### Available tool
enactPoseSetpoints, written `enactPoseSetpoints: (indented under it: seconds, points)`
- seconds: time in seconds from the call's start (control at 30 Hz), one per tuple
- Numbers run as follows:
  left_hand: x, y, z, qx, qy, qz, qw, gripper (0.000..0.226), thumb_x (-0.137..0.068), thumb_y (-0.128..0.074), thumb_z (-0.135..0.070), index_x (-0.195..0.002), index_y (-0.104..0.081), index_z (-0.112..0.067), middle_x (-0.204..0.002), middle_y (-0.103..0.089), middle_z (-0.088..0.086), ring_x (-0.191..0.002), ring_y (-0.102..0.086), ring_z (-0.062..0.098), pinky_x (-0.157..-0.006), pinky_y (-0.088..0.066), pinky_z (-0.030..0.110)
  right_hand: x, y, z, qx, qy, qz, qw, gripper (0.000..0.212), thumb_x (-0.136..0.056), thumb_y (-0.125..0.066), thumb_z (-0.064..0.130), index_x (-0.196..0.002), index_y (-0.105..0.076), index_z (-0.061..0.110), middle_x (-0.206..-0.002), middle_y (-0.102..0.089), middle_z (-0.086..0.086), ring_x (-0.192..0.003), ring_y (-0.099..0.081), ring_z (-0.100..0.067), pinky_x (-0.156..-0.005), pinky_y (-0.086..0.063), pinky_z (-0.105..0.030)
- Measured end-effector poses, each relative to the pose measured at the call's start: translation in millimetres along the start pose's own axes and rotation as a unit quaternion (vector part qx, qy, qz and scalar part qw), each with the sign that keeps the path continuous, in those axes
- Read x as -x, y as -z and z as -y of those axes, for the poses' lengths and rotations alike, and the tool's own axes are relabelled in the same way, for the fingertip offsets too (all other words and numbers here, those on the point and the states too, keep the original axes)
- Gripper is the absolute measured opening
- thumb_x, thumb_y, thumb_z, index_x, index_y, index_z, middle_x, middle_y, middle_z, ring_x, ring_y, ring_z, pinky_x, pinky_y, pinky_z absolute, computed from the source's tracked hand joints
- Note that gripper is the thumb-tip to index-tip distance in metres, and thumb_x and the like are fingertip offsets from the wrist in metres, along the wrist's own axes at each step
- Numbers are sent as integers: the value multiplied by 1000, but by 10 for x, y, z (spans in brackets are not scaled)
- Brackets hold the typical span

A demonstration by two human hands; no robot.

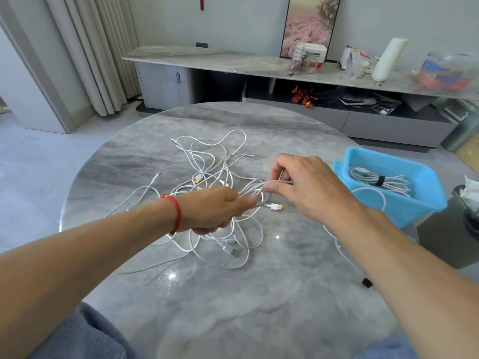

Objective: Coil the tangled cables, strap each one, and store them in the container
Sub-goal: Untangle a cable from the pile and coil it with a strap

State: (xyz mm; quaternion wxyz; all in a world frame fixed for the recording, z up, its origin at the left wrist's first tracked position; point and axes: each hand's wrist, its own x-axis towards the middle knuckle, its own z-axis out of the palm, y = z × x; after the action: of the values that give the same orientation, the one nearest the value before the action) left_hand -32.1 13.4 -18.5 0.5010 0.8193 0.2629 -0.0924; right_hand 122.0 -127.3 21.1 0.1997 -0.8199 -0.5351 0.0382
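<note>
Both hands meet over the table [233, 307]: left hand [215, 211] grips a cable bundle [252, 193]. Right hand [305, 185], at 3 o'clock, pinches its looped strands.

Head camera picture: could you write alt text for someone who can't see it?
Two bare hands hold a half-coiled white cable: the left hand grips the loops, the right hand pinches the strand. Beneath them more tangled cables sprawl on a round marble table; a blue container at right holds one strapped coil.
</note>
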Motion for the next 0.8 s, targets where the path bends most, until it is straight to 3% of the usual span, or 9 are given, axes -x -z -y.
enactPoseSetpoints:
  seconds: [0.13,0.3,0.47,0.53,0.6,0.7,0.8]
  points:
    - [-57,57,97,3,-12,-71,997,52,-97,-43,-63,-74,-50,-17,-52,-42,-6,-36,-29,13,-36,-26,19,-12,9,-142,-16,-22,-15,1000,16,-92,-74,39,-93,-66,26,-80,-66,11,-83,-61,-15,-78,-52,-40]
    - [-79,51,112,80,-15,-60,995,50,-98,-42,-62,-72,-45,-20,-51,-37,-9,-41,-24,11,-39,-21,17,-44,-16,-133,-1,11,-76,997,11,-90,-77,30,-87,-74,20,-85,-63,5,-85,-53,-13,-77,-43,-34]
    - [-82,35,63,157,-62,-62,984,47,-99,-43,-60,-79,-45,-17,-64,-51,0,-40,-26,12,-41,-23,16,-67,-83,-38,-131,-45,-122,983,11,-88,-80,25,-78,-76,22,-64,-66,8,-60,-59,-6,-61,-48,-21]
    - [-101,10,17,161,-86,-77,980,50,-100,-43,-57,-84,-51,-10,-64,-57,2,-41,-33,15,-41,-27,19,-63,-121,-18,-176,-65,-117,975,13,-91,-78,23,-78,-75,21,-61,-68,4,-55,-64,-8,-62,-56,-28]
    - [-127,-23,-19,144,-92,-100,980,57,-100,-43,-58,-86,-58,-5,-52,-49,1,-44,-36,20,-43,-32,23,-69,-148,14,-235,-85,-118,961,12,-92,-76,19,-80,-75,17,-62,-71,-1,-54,-69,-12,-62,-62,-34]
    - [-169,-46,-52,123,-98,-116,981,56,-100,-42,-59,-95,-68,-10,-43,-41,0,-44,-36,22,-45,-35,25,-72,-159,55,-304,-117,-126,937,12,-93,-75,16,-81,-75,13,-62,-73,-4,-54,-72,-17,-58,-62,-31]
    - [-199,-66,-78,142,-120,-86,979,55,-103,-39,-54,-104,-69,-8,-51,-55,-8,-42,-34,18,-41,-32,23,-69,-150,68,-366,-145,-123,911,9,-93,-76,13,-85,-75,10,-66,-75,-7,-59,-75,-22,-62,-63,-33]
